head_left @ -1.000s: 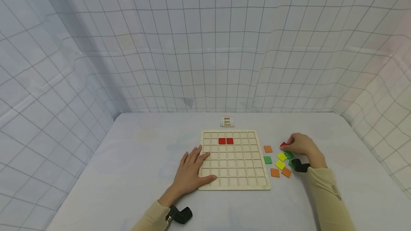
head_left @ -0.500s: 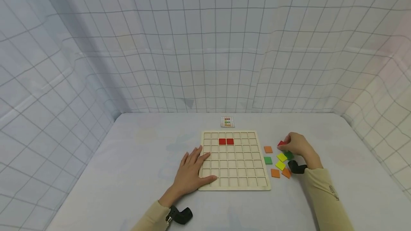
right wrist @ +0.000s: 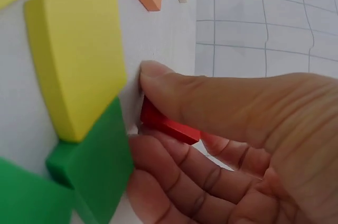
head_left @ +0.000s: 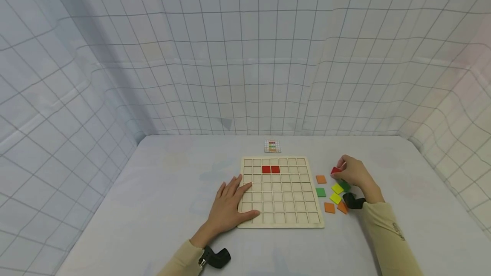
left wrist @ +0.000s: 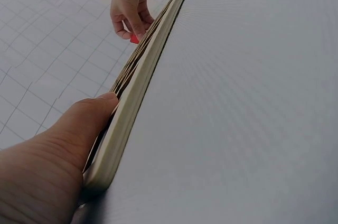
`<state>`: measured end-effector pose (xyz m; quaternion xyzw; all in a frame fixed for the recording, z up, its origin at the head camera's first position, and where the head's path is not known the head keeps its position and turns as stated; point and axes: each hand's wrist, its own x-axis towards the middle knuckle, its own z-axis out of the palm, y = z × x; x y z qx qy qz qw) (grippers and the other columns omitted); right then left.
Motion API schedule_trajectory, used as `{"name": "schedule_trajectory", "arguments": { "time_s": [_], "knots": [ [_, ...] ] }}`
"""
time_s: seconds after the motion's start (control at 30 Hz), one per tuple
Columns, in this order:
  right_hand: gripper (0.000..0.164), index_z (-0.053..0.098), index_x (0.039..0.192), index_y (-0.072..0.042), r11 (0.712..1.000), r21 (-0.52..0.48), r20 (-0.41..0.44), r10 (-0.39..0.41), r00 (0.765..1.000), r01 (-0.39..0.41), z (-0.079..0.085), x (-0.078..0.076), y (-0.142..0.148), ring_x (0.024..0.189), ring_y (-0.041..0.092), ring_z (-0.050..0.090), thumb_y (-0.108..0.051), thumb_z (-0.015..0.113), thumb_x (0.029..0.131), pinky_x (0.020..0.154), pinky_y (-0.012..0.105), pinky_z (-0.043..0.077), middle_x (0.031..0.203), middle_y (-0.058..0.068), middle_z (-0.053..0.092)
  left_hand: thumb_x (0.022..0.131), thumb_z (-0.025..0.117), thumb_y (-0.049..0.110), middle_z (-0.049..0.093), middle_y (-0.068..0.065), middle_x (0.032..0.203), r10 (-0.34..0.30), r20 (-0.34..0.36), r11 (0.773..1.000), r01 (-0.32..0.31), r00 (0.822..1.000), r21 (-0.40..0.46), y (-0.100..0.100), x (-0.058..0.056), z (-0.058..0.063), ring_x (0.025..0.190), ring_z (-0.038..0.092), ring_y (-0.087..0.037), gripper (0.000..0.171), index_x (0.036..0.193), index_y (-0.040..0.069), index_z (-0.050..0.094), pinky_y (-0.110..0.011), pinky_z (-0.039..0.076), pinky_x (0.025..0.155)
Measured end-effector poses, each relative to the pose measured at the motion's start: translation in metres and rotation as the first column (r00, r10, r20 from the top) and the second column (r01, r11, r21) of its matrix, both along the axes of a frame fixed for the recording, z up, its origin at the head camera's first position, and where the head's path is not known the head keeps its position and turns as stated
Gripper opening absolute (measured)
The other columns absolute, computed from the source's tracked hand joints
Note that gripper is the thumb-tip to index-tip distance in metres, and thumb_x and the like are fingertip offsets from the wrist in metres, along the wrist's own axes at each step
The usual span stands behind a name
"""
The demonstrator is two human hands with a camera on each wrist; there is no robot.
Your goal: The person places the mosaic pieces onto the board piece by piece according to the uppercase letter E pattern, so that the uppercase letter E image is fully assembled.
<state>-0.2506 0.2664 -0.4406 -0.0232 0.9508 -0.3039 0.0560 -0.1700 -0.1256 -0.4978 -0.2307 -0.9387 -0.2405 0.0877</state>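
Your right hand [head_left: 354, 172]: fingers clamped on red tile [head_left: 335, 170], lower right of head view. Your left hand [head_left: 225, 208]: fingers apart on board [head_left: 281, 197], lower centre. Step, apparently: tile pick-up; next move likely calls for lift clear of green tile [right wrist: 105, 163].

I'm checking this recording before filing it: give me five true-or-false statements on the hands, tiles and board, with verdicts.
1. The left hand rests on the board. True.
2. The right hand pinches a green tile. False: it pinches a red tile.
3. Two red tiles sit side by side in the board. True.
4. The yellow tiles lie inside the board. False: they lie off it, to its right in the head view.
5. A small patterned card lies beyond the board's far edge. True.
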Motion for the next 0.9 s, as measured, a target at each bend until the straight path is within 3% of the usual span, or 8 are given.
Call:
{"name": "schedule_trajectory", "arguments": {
  "time_s": [0.3,0.47,0.6,0.9],
  "knots": [
    [0.020,0.059,0.089,0.002,0.998,-0.022,-0.131,0.060,0.990,-0.064,0.005,-0.001,-0.011,0.065,0.020,0.055,-0.010,0.073,0.081,0.056,0.030,0.045,0.078,0.010,0.060,0.080,0.057,0.069,0.025,-0.013,0.153,-0.002,-0.013,1.000,0.002,1.000,0.000,0.000,-0.001,-0.003,0.140,0.019,-0.030,0.083,0.143,0.017,0.044,-0.050,0.009,0.111],
    [0.028,0.058,0.101,0.002,0.986,-0.135,-0.104,0.086,0.991,-0.100,0.010,-0.003,-0.029,0.061,0.019,0.062,-0.011,0.075,0.082,0.055,0.030,0.048,0.077,0.008,0.064,0.080,0.056,0.069,0.023,-0.012,0.154,0.008,0.006,1.000,-0.008,1.000,-0.015,0.000,-0.001,-0.003,0.141,0.017,-0.029,0.083,0.145,0.018,0.042,-0.048,0.007,0.111],
    [0.031,0.056,0.103,-0.002,0.979,-0.167,-0.093,0.106,0.990,-0.120,0.009,-0.005,-0.048,0.063,0.018,0.060,-0.013,0.076,0.081,0.056,0.030,0.047,0.078,0.007,0.066,0.080,0.056,0.069,0.022,-0.011,0.154,0.010,0.015,1.000,-0.010,1.000,-0.019,0.000,-0.001,-0.002,0.141,0.016,-0.028,0.083,0.145,0.019,0.041,-0.046,0.005,0.112],
    [0.014,0.060,0.095,0.000,0.934,-0.271,-0.179,0.191,0.965,-0.235,0.005,-0.010,-0.089,0.067,0.024,0.068,-0.003,0.070,0.085,0.061,0.032,0.055,0.083,0.014,0.069,0.080,0.058,0.068,0.026,-0.014,0.152,0.000,-0.021,1.000,0.000,1.000,0.004,0.000,-0.001,-0.002,0.140,0.020,-0.031,0.083,0.143,0.015,0.045,-0.050,0.010,0.110]
  ]
}}
